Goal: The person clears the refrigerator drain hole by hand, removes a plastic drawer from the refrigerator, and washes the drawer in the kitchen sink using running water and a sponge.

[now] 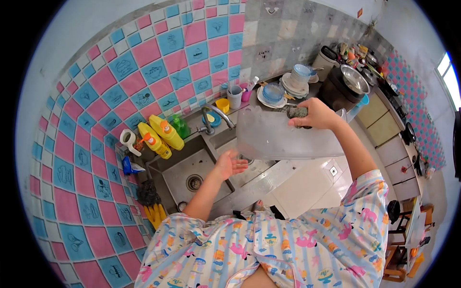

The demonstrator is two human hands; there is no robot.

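Note:
A frosted, translucent plastic container is tilted over the right side of the sink, reaching past the counter's front edge. At its upper edge, my right hand has its fingers closed around a grey-green scouring pad. My left hand is just off the container's lower left corner, over the divider between the basins, with fingers stretched out and nothing in them. What supports the container is hidden. Behind my left hand, the curved faucet stands at the back of the steel sink.
Yellow detergent bottles and a green bottle line the sink's back left. Stacked bowls and plates stand on the counter behind the container, beside a dark cooker topped by a metal bowl. Yellow gloves hang at left.

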